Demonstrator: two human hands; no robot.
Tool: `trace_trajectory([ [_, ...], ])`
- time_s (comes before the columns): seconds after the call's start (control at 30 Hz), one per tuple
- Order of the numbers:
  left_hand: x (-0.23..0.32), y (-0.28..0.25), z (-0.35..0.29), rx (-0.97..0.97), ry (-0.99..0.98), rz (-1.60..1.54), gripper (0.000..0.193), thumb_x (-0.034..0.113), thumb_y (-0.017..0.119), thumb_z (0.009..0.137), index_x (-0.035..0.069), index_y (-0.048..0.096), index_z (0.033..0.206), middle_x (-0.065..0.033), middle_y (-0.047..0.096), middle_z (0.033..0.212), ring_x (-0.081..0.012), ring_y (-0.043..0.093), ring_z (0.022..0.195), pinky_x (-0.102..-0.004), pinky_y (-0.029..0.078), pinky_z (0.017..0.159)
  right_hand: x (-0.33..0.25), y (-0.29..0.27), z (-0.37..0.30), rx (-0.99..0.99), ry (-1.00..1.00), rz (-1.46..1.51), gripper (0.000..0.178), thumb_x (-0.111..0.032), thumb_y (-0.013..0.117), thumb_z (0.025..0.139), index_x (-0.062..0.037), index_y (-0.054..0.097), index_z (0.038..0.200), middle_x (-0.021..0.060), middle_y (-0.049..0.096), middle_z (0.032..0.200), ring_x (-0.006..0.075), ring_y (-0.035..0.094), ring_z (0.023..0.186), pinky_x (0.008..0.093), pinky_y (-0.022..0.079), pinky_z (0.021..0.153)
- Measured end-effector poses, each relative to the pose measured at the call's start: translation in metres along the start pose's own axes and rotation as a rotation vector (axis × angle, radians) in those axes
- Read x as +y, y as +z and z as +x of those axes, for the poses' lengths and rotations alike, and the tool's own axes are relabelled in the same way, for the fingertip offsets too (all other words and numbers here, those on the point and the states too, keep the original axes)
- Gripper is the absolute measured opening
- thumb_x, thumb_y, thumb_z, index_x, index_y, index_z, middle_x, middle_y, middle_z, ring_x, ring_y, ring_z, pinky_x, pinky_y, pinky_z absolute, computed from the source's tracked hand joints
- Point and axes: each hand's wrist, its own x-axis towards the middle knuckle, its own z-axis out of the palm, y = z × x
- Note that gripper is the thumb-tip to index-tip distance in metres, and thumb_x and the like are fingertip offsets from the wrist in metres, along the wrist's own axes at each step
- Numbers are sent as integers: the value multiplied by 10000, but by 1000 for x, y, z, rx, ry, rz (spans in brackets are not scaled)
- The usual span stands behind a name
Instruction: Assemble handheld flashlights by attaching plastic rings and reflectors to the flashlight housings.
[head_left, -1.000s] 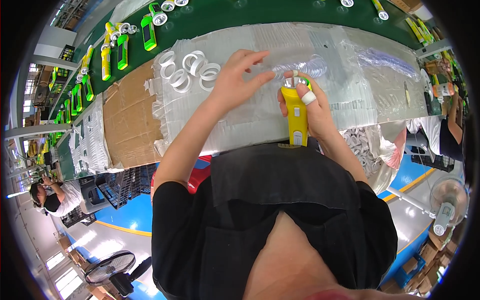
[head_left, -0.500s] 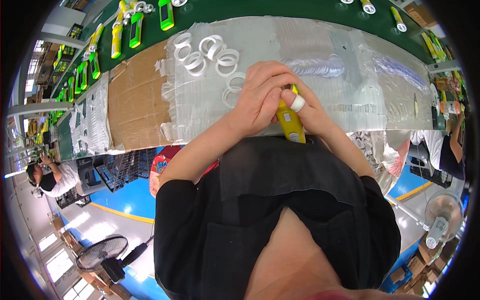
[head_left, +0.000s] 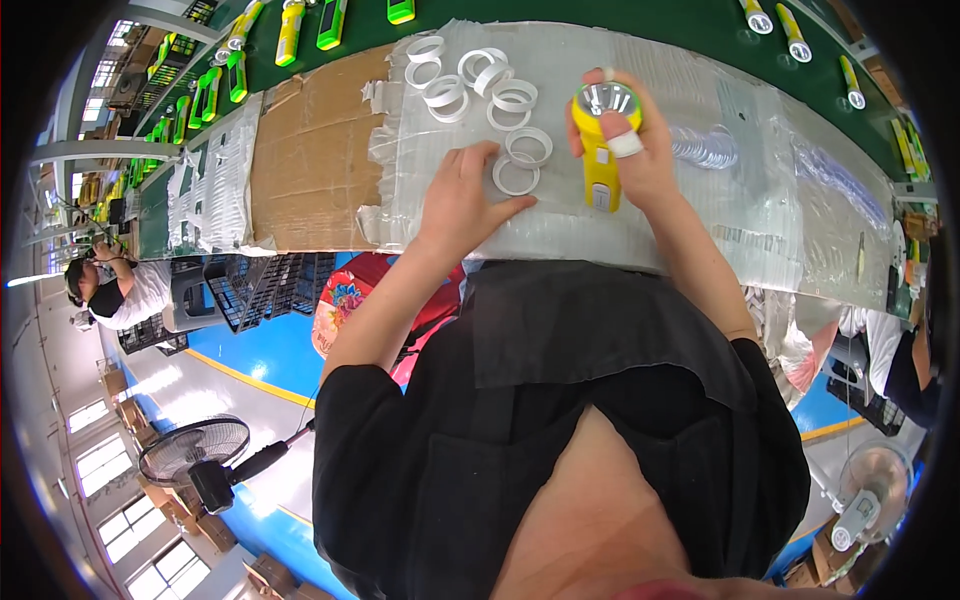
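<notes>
Your right hand [head_left: 635, 150] is closed around the yellow flashlight [head_left: 600, 140], held upright with its silver reflector facing up, a white-taped finger across the body; your left hand [head_left: 465, 195] lies flat and spread on the plastic-covered bench [head_left: 760, 180], fingertips touching a white ring [head_left: 515, 178] just left of the flashlight; more white rings [head_left: 470, 80] lie beyond that ring; brown cardboard [head_left: 315, 150] lies further left; other flashlights [head_left: 330, 20] sit on the green belt [head_left: 690, 20] beyond.

Left hand [head_left: 462, 198]: palm down, fingers spread and extended toward the far side. Right hand [head_left: 628, 150]: raised, fingers curled closed in a grip, one finger taped. Both forearms extend from near.
</notes>
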Motion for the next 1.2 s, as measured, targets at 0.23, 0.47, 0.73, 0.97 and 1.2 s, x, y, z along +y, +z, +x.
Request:
trace_trajectory([
  [0.23,-14,-68,31,-272,20,239,609,206,758,716,43,468,1226,-196,629,1084,-366,613,997,-452,498,858,2,-2,2,-15,-13,-10,419,-343,562,970,-62,466,1265,116,604,899,149,571,715,298,479,657],
  [0.47,-16,-64,72,-541,204,363,531,173,776,679,40,503,1114,-164,622,1004,-352,605,985,-438,518,812,5,2,2,-14,-9,48,350,-185,600,946,-45,476,1242,57,607,858,113,584,712,271,489,657],
  [0.73,-36,-29,34,-77,108,-160,314,196,803,733,57,643,965,-133,629,1069,-263,591,804,-343,489,705,8,1,7,-8,-32,59,365,-168,631,928,-52,481,1240,51,605,907,108,589,727,258,496,655],
  [0.97,35,-48,70,294,368,-481,368,201,883,617,87,734,934,-81,596,1040,-171,536,788,-277,462,643,4,5,6,-22,10,1,358,-151,624,926,-50,488,1241,51,604,943,105,593,751,258,509,661],
  [1.2,47,-42,84,223,434,-408,370,219,879,616,128,751,951,-59,578,1006,-182,554,811,-301,495,675,8,-4,5,-118,-10,59,437,-170,604,941,-46,449,1330,90,616,1078,131,619,885,279,508,792],
])
